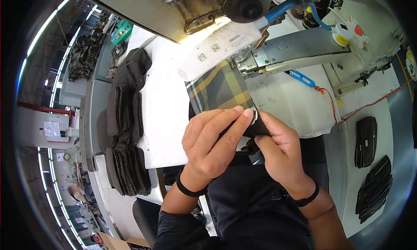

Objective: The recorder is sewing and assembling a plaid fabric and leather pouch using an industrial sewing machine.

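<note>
A plaid fabric piece, grey with yellow and white bands, lies with its far end at the sewing machine's needle area. At its near edge my left hand pinches the cloth between thumb and fingers. Close beside it, my right hand grips a dark folded part of the same work, thumb on top. Between the two hands shows a small whitish edge; I cannot make out what it is. Both hands partly hide the dark cloth under them.
Stacks of dark fabric pieces line the left side of the white table. Blue thread snips on an orange cord lie right of the plaid piece. More dark pieces rest at far right. The machine head overhangs the far side.
</note>
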The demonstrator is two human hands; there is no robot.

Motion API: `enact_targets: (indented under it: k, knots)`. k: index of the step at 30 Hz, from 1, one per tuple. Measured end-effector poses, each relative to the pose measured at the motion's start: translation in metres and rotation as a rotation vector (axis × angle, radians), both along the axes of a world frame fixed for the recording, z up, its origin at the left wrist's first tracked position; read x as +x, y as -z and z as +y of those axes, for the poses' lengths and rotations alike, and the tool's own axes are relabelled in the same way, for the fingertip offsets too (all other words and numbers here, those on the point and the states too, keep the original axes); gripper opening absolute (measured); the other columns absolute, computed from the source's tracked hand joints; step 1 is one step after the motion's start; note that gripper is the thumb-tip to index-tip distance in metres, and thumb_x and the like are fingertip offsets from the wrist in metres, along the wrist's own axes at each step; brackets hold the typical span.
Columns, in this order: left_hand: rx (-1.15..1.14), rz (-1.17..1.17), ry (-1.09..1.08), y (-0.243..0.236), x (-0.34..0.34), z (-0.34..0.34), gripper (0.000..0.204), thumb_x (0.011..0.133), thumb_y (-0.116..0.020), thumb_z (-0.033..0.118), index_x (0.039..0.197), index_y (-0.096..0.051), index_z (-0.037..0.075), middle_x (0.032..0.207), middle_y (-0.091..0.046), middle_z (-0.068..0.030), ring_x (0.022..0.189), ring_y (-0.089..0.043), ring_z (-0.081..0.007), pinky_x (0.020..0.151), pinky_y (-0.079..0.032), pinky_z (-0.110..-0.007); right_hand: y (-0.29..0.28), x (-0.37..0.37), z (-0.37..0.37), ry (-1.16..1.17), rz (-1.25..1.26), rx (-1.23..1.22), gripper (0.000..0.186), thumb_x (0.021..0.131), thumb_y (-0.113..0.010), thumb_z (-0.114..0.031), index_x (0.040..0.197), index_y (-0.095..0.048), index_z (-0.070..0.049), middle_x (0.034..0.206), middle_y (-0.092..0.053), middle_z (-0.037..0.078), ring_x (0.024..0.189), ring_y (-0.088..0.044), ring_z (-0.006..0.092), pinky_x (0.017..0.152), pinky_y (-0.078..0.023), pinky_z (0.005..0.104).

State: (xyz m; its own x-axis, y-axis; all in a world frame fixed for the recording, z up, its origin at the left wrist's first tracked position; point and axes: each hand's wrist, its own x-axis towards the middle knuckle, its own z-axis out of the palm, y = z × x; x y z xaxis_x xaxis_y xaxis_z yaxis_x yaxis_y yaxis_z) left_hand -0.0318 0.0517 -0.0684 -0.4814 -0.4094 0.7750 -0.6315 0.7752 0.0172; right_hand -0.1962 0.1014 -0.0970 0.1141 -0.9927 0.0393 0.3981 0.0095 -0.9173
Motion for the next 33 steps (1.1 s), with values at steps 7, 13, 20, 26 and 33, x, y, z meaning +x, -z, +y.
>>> enact_targets:
  k: [7, 13, 20, 26, 33]
  knots:
    - [-0.001, 0.003, 0.016, 0.001, 0.005, -0.028, 0.039, 0.069, -0.075, 0.003, 0.107, -0.081, 0.004, 0.103, -0.074, -0.0073, 0.089, -0.07, -0.0235, 0.075, -0.054, -0.033, 0.005, 0.01, -0.025, 0.07, -0.005, -0.058, 0.056, 0.091, -0.039, 0.01, 0.142, -0.059, 0.003, 0.11, -0.069, 0.004, 0.087, -0.055, 0.0027, 0.075, -0.047, 0.0212]
    - [0.004, 0.019, 0.039, -0.001, 0.012, -0.05, 0.034, 0.077, -0.078, 0.004, 0.11, -0.08, 0.007, 0.103, -0.074, -0.005, 0.086, -0.069, -0.0218, 0.07, -0.051, -0.033, 0.005, 0.023, -0.045, 0.131, -0.044, -0.103, 0.056, 0.092, -0.04, 0.01, 0.145, -0.057, 0.002, 0.105, -0.067, 0.0, 0.079, -0.05, -0.0008, 0.068, -0.043, 0.0196]
    - [0.13, -0.069, 0.077, -0.02, 0.023, -0.064, 0.028, 0.077, -0.082, -0.005, 0.104, -0.078, 0.002, 0.097, -0.076, -0.0097, 0.087, -0.074, -0.0273, 0.075, -0.059, -0.035, -0.002, 0.028, -0.051, 0.109, -0.097, -0.07, 0.049, 0.097, -0.043, 0.007, 0.144, -0.057, 0.005, 0.107, -0.067, -0.001, 0.079, -0.049, -0.0017, 0.067, -0.042, 0.0191]
    - [0.149, -0.067, 0.103, -0.022, 0.015, -0.059, 0.024, 0.084, -0.08, -0.005, 0.107, -0.077, 0.001, 0.102, -0.076, -0.0119, 0.094, -0.074, -0.0279, 0.082, -0.058, -0.036, -0.002, 0.024, -0.046, 0.111, -0.046, -0.067, 0.046, 0.098, -0.043, 0.006, 0.141, -0.058, 0.006, 0.112, -0.069, 0.003, 0.086, -0.053, 0.0005, 0.073, -0.044, 0.0196]
    - [0.232, 0.367, -0.225, 0.013, -0.002, -0.038, 0.019, 0.096, -0.069, 0.001, 0.113, -0.076, 0.006, 0.117, -0.059, -0.0139, 0.114, -0.052, -0.0281, 0.088, -0.048, -0.037, 0.037, 0.02, -0.009, 0.18, 0.122, -0.073, 0.042, 0.1, -0.05, 0.005, 0.142, -0.057, 0.008, 0.123, -0.071, 0.015, 0.112, -0.063, 0.0134, 0.099, -0.049, 0.0287]
